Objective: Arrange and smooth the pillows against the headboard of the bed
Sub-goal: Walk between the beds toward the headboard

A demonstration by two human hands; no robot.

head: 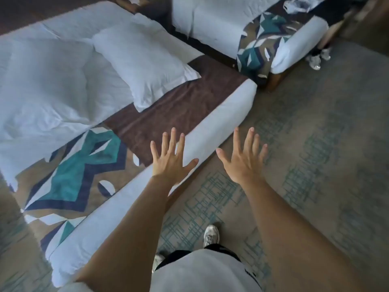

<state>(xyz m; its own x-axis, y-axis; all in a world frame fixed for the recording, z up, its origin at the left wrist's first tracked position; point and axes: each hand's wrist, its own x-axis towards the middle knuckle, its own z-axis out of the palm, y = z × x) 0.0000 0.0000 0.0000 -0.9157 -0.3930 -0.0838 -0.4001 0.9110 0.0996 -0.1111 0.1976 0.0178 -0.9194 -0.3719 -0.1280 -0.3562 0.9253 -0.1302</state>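
A white pillow (143, 64) lies tilted across the near bed (219, 114), its lower corner over the brown and teal runner (179, 110). To its left a second white pillow (44, 81) lies rumpled on the bedding. The dark headboard (31, 13) shows at the far upper left. My left hand (170, 159) is spread wide over the bed's foot edge, holding nothing. My right hand (244, 161) is spread the same way above the carpet, a little right of the bed. Neither hand touches a pillow.
A second bed (294, 45) with a matching runner stands at the upper right, with another person's legs and shoes (317, 60) beside it. Patterned grey-teal carpet (315, 165) covers the floor to the right. My shoe (211, 234) is near the bed's foot.
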